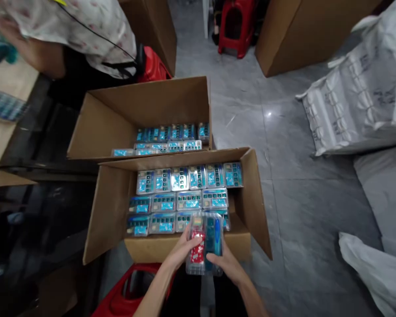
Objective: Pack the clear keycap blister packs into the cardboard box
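Between my left hand [184,248] and my right hand [227,262] is a clear plastic blister pack [214,224] with a red patterned piece and blue-green parts inside. Both thumbs press on its front while the other fingers are hidden at its sides and behind. The pack is held over the near edge of an open cardboard box [110,202]. Inside that box, rows of similar clear packs [189,201] with light-blue pieces lie side by side.
Behind stands a second open cardboard box [145,103] with more packs. A red stool [119,290] is at lower left. A person [82,35] sits at a table at upper left. White sacks [356,92] are stacked on the right, beside grey floor tiles [247,119].
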The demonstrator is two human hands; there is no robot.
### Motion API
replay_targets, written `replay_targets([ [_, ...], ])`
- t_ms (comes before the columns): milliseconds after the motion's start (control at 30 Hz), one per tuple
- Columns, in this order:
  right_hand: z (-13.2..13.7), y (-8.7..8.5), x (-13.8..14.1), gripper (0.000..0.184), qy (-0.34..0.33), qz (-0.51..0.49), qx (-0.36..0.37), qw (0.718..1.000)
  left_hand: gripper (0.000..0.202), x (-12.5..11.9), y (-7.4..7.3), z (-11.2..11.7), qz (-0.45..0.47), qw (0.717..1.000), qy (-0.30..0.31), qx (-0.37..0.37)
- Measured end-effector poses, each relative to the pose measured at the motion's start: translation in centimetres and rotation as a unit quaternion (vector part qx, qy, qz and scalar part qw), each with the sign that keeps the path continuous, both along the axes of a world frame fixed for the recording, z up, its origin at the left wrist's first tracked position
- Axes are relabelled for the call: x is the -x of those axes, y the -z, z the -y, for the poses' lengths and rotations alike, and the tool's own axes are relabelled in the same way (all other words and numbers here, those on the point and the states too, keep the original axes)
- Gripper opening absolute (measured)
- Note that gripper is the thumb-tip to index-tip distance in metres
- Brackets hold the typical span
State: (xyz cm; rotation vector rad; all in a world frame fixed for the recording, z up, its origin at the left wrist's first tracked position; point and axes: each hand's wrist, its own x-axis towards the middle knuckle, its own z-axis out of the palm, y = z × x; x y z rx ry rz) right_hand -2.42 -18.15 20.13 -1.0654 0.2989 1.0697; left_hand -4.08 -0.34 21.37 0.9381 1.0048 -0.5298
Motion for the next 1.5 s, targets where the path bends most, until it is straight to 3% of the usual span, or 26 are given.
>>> replay_targets([
  [133, -2.0, -1.5, -0.1, 0.078, 0.014, -0.017, 0.029, 0.999, 0.107, 0.3, -0.5, -2.9, 0.03, 0.999, 0.024, 0.016],
  [267, -4.1, -2.3, -0.6, 0.076, -0.016, -0.04, 0.039, 0.998, 0.12, 1.0, -0.2, -5.0, 0.049, 0.997, 0.031, 0.045],
  [433, -6.6, -2.3, -0.5, 0.081, -0.016, -0.067, 0.056, 0.996, 0.11, 3.1, 0.9, -7.2, 0.077, 0.995, 0.035, 0.058],
  [500, -7.4, -2.1, -0.4, 0.081, -0.002, -0.09, 0.058, 0.994, 0.105, 2.7, 1.0, -9.0, 0.072, 0.997, 0.025, 0.027],
  [567, -8.0, -2.1, -0.6, 0.082, -0.004, -0.106, 0.073, 0.992, 0.098, 0.5, 0.7, -12.0, 0.073, 0.992, 0.013, -0.098],
  [633, -8.5, -2.0, -1.0, 0.081, -0.021, -0.116, 0.099, 0.988, 0.085, -3.7, 0.3, -15.7, 0.098, 0.95, 0.039, -0.294],
  [733, -9.0, -1.8, -1.7, 0.074, -0.033, -0.128, 0.107, 0.985, 0.062, -11.9, 0.2, -20.8, 0.226, 0.795, 0.104, -0.553],
  [800, -9.3, -1.6, -1.9, 0.072, -0.03, -0.136, 0.099, 0.985, 0.065, -16.5, 0.5, -22.9, 0.251, 0.726, 0.169, -0.618],
  [867, -9.4, -1.4, -1.8, 0.077, -0.037, -0.139, 0.097, 0.985, 0.064, -19.0, 0.9, -23.5, 0.259, 0.706, 0.205, -0.626],
  [933, -9.4, -1.3, -1.5, 0.084, -0.056, -0.126, 0.089, 0.986, 0.059, -19.2, 1.0, -22.7, 0.268, 0.716, 0.197, -0.614],
  [967, -9.4, -1.2, -1.4, 0.085, -0.058, -0.119, 0.086, 0.987, 0.056, -18.4, 0.9, -21.9, 0.272, 0.735, 0.18, -0.594],
  [1033, -9.6, -1.2, -1.2, 0.083, -0.039, -0.113, 0.087, 0.989, 0.055, -15.9, 0.6, -19.6, 0.258, 0.815, 0.145, -0.497],
  [1100, -9.8, -1.2, -1.5, 0.078, 0.001, -0.119, 0.101, 0.988, 0.065, -12.6, 0.1, -17.1, 0.193, 0.923, 0.129, -0.307],
  [1133, -10.0, -1.2, -1.8, 0.077, 0.016, -0.119, 0.105, 0.987, 0.074, -11.0, -0.2, -15.9, 0.157, 0.958, 0.132, -0.199],
  [1167, -10.2, -1.4, -2.2, 0.077, 0.026, -0.114, 0.103, 0.988, 0.083, -9.5, -0.5, -14.8, 0.128, 0.976, 0.133, -0.119],
  [1233, -10.6, -1.9, -3.1, 0.08, 0.035, -0.09, 0.09, 0.991, 0.099, -7.4, -1.3, -13.1, 0.111, 0.984, 0.131, -0.047],
  [1333, -10.7, -3.7, -4.0, 0.087, 0.037, -0.052, 0.059, 0.996, 0.118, -6.2, -3.0, -11.8, 0.107, 0.985, 0.13, -0.033],
  [1433, -10.5, -6.3, -4.4, 0.097, 0.022, -0.018, 0.009, 1.0, 0.12, -6.2, -5.3, -11.2, 0.094, 0.985, 0.142, -0.019],
  [1500, -10.2, -8.3, -4.5, 0.104, 0.01, 0.022, -0.029, 0.999, 0.119, -6.2, -6.8, -10.7, 0.094, 0.989, 0.113, -0.016],
])
